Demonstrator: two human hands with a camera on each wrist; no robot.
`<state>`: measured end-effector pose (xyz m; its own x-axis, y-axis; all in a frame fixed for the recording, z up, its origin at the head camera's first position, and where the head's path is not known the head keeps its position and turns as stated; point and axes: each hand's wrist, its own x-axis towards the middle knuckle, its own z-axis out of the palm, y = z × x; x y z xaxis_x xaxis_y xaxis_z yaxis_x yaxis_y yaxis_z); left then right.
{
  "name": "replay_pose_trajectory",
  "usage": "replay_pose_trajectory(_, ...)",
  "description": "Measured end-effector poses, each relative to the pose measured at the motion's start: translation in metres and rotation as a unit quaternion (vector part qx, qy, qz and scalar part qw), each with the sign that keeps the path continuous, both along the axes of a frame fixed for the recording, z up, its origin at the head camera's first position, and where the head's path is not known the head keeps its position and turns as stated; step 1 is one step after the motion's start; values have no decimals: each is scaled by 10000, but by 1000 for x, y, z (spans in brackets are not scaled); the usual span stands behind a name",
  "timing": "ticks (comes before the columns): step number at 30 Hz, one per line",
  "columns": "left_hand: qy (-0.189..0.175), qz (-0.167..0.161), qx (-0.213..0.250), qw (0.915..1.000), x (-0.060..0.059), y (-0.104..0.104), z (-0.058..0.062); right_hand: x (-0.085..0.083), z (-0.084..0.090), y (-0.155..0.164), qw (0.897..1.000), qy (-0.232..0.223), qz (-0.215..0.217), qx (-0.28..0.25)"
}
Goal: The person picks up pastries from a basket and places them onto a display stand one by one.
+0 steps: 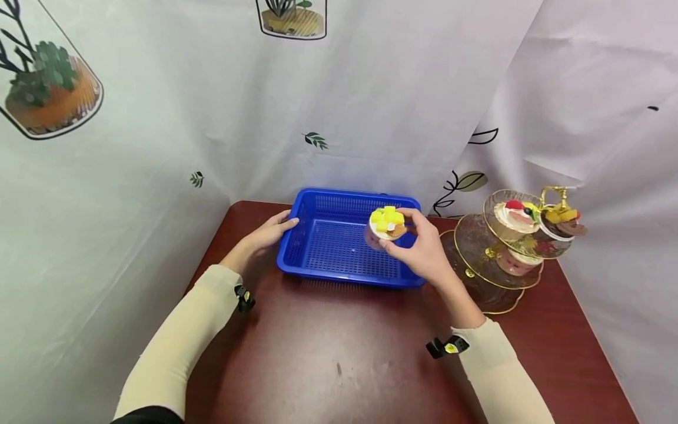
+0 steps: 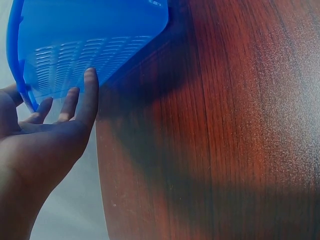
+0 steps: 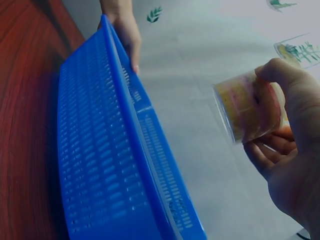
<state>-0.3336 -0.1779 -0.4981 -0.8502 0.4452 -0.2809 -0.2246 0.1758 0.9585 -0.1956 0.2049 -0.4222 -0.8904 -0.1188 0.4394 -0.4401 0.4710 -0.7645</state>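
Observation:
My right hand (image 1: pixel 424 244) grips a small clear dessert cup (image 1: pixel 389 227) between thumb and fingers, above the right part of a blue plastic basket (image 1: pixel 344 277). Yellow fruit cubes and white cream top the cup; layers of cake and pink filling show through its side (image 3: pixel 250 107) in the right wrist view. At the basket's left end, my left hand (image 1: pixel 270 231) holds the rim, thumb over the edge. The left wrist view shows that hand's fingers (image 2: pixel 90 95) along the slotted outer wall. Slots cover the basket's bare floor.
On the right stands a tiered clear stand with gold edges (image 1: pixel 498 282). Its top tier bears a cream dessert cup (image 1: pixel 514 221) and a chocolate one (image 1: pixel 553 232); another cup (image 1: pixel 516 263) sits a tier lower. Patterned white cloth (image 1: pixel 371 106) hangs behind the dark red table (image 1: pixel 339 347).

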Motion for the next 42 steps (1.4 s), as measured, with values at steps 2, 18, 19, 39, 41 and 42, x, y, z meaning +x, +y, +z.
replay_pose_trajectory(2, -13, -21, 20, 10000, 0, 1, 1, 4, 0, 5, 10000, 30, -86, -14)
replay_pose_trajectory(18, 77, 20, -128, 9999, 2, -1, 0, 38, 12, 38, 9961, 456, -715, -229)
replay_pose_trajectory(19, 64, 28, -132, 9999, 2, -2, 0, 41, 16, 38, 9957, 507, -736, -228)
replay_pose_trajectory(39, 131, -34, -178, 9997, 0, -3, -2, 80, 18, 51, 9853, 468, -1603, -355)
replay_pose_trajectory(41, 141, -53, -193, 9997, 0, -3, -2, 84, 17, 52, 9830, 483, -1735, -366)
replay_pose_trajectory(42, 137, -54, -187, 9997, 0, -3, -2, 85, 16, 53, 9818, 496, -1796, -371)
